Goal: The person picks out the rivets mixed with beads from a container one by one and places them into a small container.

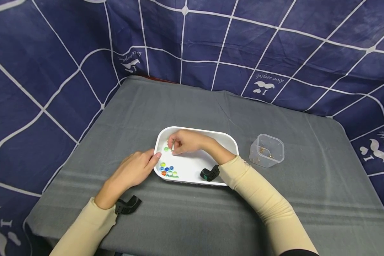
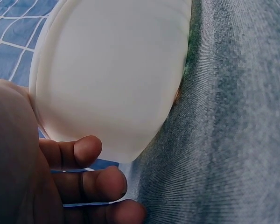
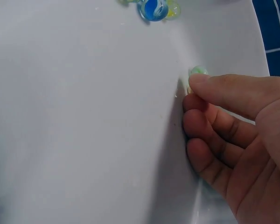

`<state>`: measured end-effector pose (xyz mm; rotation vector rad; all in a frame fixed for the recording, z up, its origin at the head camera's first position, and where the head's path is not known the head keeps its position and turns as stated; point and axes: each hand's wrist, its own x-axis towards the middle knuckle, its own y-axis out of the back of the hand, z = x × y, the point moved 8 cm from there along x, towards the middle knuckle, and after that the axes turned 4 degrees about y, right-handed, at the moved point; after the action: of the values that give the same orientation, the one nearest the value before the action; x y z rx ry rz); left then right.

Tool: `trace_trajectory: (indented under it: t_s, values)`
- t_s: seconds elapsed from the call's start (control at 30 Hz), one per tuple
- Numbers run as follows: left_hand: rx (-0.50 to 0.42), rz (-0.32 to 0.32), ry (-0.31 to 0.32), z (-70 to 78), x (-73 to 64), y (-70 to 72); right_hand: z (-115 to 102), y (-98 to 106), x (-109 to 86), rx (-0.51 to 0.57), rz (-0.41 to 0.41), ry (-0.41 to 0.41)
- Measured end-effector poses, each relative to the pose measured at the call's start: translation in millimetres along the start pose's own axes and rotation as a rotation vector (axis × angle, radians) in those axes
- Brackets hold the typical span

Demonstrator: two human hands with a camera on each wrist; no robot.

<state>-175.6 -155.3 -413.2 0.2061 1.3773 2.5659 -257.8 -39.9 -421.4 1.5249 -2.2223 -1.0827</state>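
A white tray (image 1: 192, 169) lies on the grey cloth. My left hand (image 1: 136, 167) holds its left end, thumb over the rim; in the left wrist view the curled fingers (image 2: 113, 183) are outside the wall. Inside the tray, my right hand (image 1: 187, 141) pinches a small pale-gold piece (image 3: 190, 90) between thumb and forefinger, mostly hidden by the fingertips. A green glass marble (image 1: 166, 149) lies right by these fingertips. Several coloured marbles (image 1: 166, 169), blue, orange, yellow and green, cluster in the tray's near left corner.
To the right of the tray stands a clear plastic box (image 1: 266, 162) with small gold-coloured pieces (image 1: 270, 155) in it. Grey cloth (image 1: 320, 177) covers the table. A blue curtain (image 1: 204, 39) with white lines hangs behind and at both sides.
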Motion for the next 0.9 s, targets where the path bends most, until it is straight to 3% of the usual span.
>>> trace_trajectory:
  t_s: [0.6,0.9]
  values:
    - [0.003,0.001,0.017,-0.1,0.8,-0.2,4.1,-0.5,2.2,-0.08,0.0,-0.048]
    - [0.002,-0.003,0.012,0.3,0.4,-0.9,2.5,-0.2,1.4,-0.083,-0.015,-0.027]
